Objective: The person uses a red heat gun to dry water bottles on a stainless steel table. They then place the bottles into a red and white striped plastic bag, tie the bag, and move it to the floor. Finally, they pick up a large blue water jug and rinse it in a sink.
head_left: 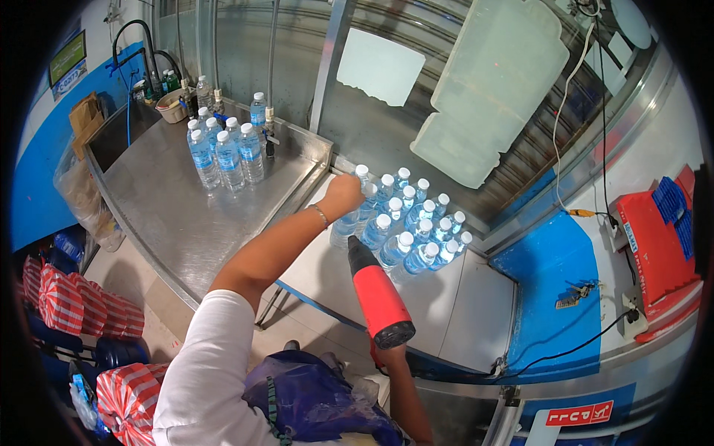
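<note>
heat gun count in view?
1: the red heat gun, in the right hand, nozzle toward the clear bottles. No other shows; one could be hidden.

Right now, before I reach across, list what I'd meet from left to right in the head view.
Brown paper bag, bowl, bottles on the steel counter, left hand, red heat gun, blue wall panel, wall sockets.
</note>
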{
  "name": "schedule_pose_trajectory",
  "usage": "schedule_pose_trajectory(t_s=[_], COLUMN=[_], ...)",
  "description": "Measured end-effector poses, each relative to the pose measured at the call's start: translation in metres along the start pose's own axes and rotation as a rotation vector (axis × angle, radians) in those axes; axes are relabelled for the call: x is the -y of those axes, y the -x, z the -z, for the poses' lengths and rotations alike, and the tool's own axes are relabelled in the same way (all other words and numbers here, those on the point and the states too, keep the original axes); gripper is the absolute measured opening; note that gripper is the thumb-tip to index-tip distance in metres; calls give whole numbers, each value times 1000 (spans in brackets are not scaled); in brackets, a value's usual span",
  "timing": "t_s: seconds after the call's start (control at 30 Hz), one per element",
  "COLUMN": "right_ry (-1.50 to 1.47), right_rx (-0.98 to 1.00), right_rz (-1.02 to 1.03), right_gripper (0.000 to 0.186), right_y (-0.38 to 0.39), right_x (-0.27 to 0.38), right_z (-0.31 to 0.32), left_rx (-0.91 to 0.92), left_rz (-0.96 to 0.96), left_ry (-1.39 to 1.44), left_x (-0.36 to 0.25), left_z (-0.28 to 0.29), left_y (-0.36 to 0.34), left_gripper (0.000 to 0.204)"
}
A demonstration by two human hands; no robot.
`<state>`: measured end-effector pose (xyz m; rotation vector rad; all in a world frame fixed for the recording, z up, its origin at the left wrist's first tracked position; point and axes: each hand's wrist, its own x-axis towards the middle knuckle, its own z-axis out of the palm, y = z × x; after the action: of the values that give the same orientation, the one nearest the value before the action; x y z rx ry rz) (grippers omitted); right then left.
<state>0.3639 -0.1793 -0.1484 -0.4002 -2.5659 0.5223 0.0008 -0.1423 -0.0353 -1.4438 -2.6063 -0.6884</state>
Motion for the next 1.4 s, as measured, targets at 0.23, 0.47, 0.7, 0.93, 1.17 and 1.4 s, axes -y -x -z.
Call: schedule_pose_trajectory(t_s=[0.23,0.47,0.7,0.93,1.17,1.4], right_ry=[-473,-374,-339,-380,-337,-1262], right_rx=[67,56,-74,68,193,-283], right_rz=[-124,-153,-133,-85,3,-165], right_gripper=[45,46,46,35,35,57], right_y=[-13,-31,-16,-14,-50,-105], right_x=[26,47,43,29,55,137], right_z=[-4,2,3,-7,0,29], left_rx=[-48,-530,-236,-182,-191,-91], left_rz=[54,362,109,178,174,197], left_ry=[29,-634,-502,-311,-313,-237], left_x=[2,140,231,234,238,238], left_z=[2,77,99,117,121,132], left_y=[-1,-5,9,18,21,33], left_gripper=[24,23,23,30,30,37])
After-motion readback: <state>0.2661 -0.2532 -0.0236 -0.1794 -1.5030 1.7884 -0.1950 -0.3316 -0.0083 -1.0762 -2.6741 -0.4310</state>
